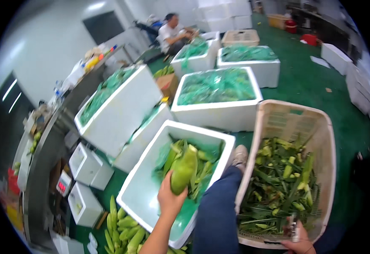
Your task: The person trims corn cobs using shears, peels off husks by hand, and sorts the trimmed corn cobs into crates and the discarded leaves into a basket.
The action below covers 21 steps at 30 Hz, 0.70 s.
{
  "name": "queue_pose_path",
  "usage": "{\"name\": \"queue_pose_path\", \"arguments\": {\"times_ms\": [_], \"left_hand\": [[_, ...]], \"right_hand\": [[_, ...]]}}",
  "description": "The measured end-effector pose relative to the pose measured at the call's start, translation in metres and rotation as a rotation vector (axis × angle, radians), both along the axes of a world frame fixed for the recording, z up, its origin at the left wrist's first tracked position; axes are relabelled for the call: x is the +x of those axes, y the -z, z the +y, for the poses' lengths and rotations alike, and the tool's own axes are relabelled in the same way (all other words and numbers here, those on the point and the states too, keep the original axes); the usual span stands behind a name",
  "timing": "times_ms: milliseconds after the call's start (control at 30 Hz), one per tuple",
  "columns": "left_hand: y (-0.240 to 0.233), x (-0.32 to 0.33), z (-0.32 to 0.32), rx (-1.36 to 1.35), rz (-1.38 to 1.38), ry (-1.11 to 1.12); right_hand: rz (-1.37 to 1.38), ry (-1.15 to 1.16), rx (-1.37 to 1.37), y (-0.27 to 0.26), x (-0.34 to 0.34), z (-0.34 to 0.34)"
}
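Observation:
My left hand [170, 200] grips a green ear of corn in its husk [184, 171], its pale cut end pointing up and away from me. The ear is over a white foam box [143, 187] lined with green plastic film, where more corn ears [205, 170] lie. At the lower right, my right hand [300, 241] holds a small tool [295, 228] with a pale handle; blur hides its exact kind. This hand is over the near side of a beige plastic crate [329, 190], which contains husk trimmings and leaves [280, 184].
Loose corn ears [126, 230] lie on the green floor at lower left. Foam boxes [216, 116] with green film stand ahead. A steel table [42, 165] runs along the left, near a digital scale [64, 183]. A person [173, 33] sits at the back. My leg [218, 209] separates box and crate.

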<state>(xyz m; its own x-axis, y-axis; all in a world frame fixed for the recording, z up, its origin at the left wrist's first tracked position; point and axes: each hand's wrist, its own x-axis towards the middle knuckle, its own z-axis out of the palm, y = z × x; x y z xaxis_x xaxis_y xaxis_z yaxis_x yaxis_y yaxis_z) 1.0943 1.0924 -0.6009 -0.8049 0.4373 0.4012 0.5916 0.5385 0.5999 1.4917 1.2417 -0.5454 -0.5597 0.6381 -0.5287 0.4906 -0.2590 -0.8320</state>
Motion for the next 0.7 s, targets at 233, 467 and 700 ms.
{"name": "queue_pose_path", "arguments": {"times_ms": [233, 467, 700], "left_hand": [[-0.126, 0.210, 0.054, -0.515, -0.091, 0.590], [-0.103, 0.285, 0.109, -0.308, -0.051, 1.039], [-0.118, 0.299, 0.179, -0.954, 0.077, 1.067]], "right_hand": [[0.229, -0.431, 0.676, -0.014, 0.022, 0.056], [0.310, -0.358, 0.793, 0.008, 0.120, 0.108], [0.539, 0.274, -0.498, 0.054, 0.170, 0.113]]}}
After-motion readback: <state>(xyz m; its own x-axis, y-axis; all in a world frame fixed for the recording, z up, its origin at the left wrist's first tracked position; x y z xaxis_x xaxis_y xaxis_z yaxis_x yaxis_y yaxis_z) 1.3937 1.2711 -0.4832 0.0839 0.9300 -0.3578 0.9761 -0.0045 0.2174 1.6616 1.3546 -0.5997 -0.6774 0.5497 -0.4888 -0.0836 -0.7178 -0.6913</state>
